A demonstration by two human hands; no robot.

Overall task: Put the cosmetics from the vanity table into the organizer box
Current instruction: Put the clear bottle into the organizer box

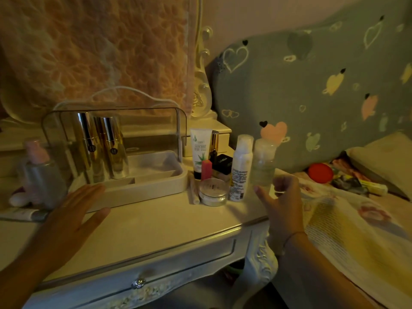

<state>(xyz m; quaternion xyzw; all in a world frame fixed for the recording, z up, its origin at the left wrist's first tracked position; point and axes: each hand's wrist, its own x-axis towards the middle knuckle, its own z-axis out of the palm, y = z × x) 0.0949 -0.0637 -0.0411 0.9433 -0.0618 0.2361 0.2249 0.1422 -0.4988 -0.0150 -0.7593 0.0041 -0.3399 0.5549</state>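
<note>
My right hand (282, 204), fingers half-curled and apart, holding nothing, is just beside the clear bottle (262, 166) at the counter (167, 224) edge; I'd grip it low, lift clear of the white spray (240, 170), then set it in the box (145, 190) by my flat, spread left hand (73, 210).

The clear bottle (262, 162) beside the white spray can (240, 168) is motion-blurred, and its outline and contents cannot be resolved. The curled fingers of the right hand (283, 204) lie near its base; contact between them cannot be confirmed. Label print on the spray can is too small to read. A gold-capped container (215, 141) is mostly hidden behind the aloe tube (200, 152). The pink-capped bottle (39, 172) at far left is blurred. A flat tube (20, 214) is cut off by the left edge.
</note>
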